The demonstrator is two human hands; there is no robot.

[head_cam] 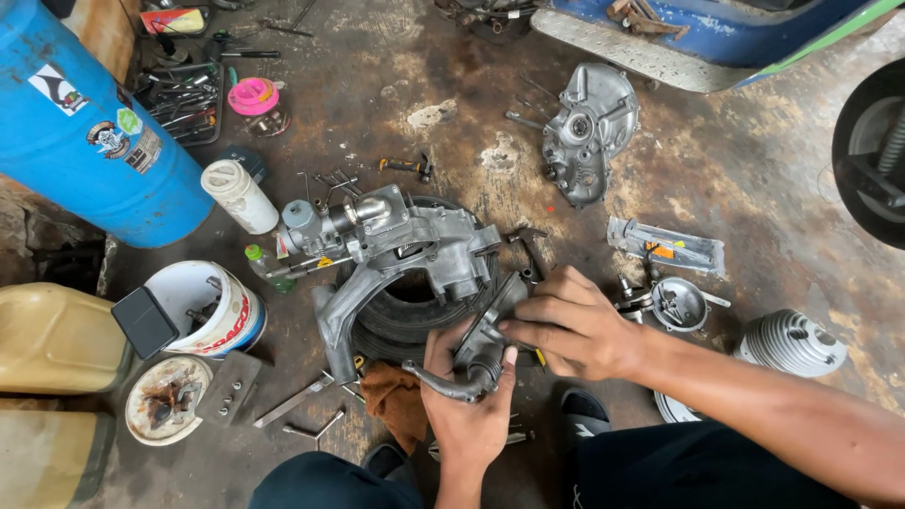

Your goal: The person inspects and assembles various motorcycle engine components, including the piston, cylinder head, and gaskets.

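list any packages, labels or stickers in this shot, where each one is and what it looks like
Stickers: on the blue drum's side, top left; small white, green and dark patches.
Clear plastic packet: on the floor right of the engine casing; flat, long, an orange tag inside.
White tub: left of the tyre; round, red lettering on its wall.
Flat packet: top left; red and yellow.

The tyre [405, 316] lay mostly hidden under the engine casing [396, 250]. The blue drum [85, 132] and black wheel [872, 151] ran off the frame; tray tools [184, 99] stayed indistinct.
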